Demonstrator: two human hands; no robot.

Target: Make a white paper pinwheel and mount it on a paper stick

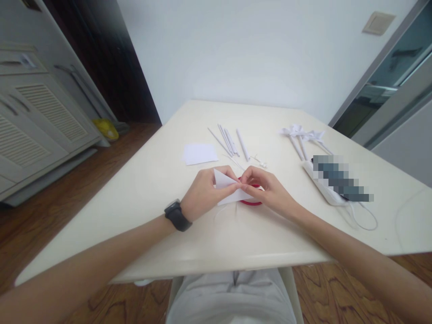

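Left hand (202, 191): I logged it resting on the table (145, 193), fingers curled and pinched on the folded white paper (225, 181), centre-near. Right hand (270, 189): angled inward, its fingertips gripped the paper's right side above a red ring (252, 202).

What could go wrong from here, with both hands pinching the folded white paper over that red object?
The left hand and right hand pinch the folded paper at one small spot, so it may slip and crease crookedly. The red object lies partly under the paper; pressing down there could dent the sheet. The paper sticks lie loose just beyond the hands and might roll if nudged.
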